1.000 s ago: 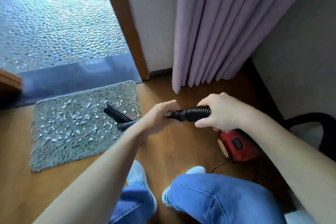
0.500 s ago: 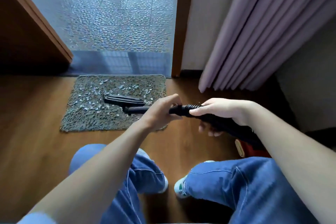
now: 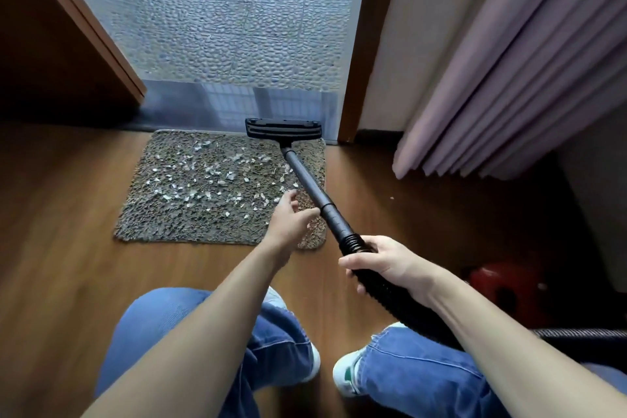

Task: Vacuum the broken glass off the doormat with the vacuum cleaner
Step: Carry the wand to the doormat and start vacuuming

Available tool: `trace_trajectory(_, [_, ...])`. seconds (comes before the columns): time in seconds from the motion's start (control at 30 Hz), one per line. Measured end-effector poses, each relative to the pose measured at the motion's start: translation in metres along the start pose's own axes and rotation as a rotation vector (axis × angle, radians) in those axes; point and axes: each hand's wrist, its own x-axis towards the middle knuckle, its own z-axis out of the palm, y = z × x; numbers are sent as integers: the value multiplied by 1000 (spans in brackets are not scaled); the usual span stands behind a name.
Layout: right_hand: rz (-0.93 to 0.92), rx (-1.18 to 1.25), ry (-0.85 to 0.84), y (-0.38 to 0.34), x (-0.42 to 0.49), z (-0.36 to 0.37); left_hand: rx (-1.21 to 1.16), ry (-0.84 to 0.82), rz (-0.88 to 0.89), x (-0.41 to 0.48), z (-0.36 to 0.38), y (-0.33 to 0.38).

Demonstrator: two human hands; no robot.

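**Vacuum nozzle reaches far edge of glass-strewn doormat**

Grips the black ribbed hose [image 3: 353, 243] with the right hand [image 3: 386, 265], fingers curled round it just behind the collar that joins it to the wand [image 3: 307, 181]. Holds the left hand [image 3: 290, 220] over the near right part of the doormat [image 3: 176, 220], fingers loose and spread, clamped on nothing, one fingertip just beside the wand; cannot tell whether it touches. Hands apart, left ahead of right.

Points the wand forward and slightly left across the mat's right side to the flat black nozzle [image 3: 283, 128] at the far right corner, by the grey threshold [image 3: 190, 108]; cannot tell whether the nozzle rests on the pile or hangs just above it.

Shows pale shards of broken glass [image 3: 210, 176] scattered over the middle of the grey shaggy mat, thickest in a band across its centre, a few just beside the wand.

Shows the mat flat on a wooden floor [image 3: 68, 214] before an open doorway, with pebble-patterned paving [image 3: 230, 27] beyond, a brown door frame [image 3: 368, 44] at right and a pale lilac curtain [image 3: 502, 85] in folds farther right. Shows a red vacuum body [image 3: 502, 282], blurred, on the floor beyond the right forearm.

Wears blue jeans [image 3: 176, 326] and white shoes [image 3: 344, 373], knees bent at the bottom of the view.
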Motion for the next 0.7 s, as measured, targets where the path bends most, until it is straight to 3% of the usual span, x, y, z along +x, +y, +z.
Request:
trace_trajectory(0.07, [12,-1,9,11,5,-1,-333,-82,-292,2,6,0])
trace_trajectory(0.1, [20,-6,15,16,6,0,-355,-118,-335,3,9,-2])
trace_trajectory(0.23, [39,-23,-9,37,10,8,-277,-127,-373,6,19,-23])
trace_trajectory(0.4, [57,-46,-57,47,19,11,-343,-44,-425,6,18,-39])
trace_trajectory(0.6, [204,392,23,23,55,32,-378,18,-406,-3,12,-39])
trace_trajectory(0.7, [158,289,87,20,61,40,-412,54,-378,-6,14,-41])
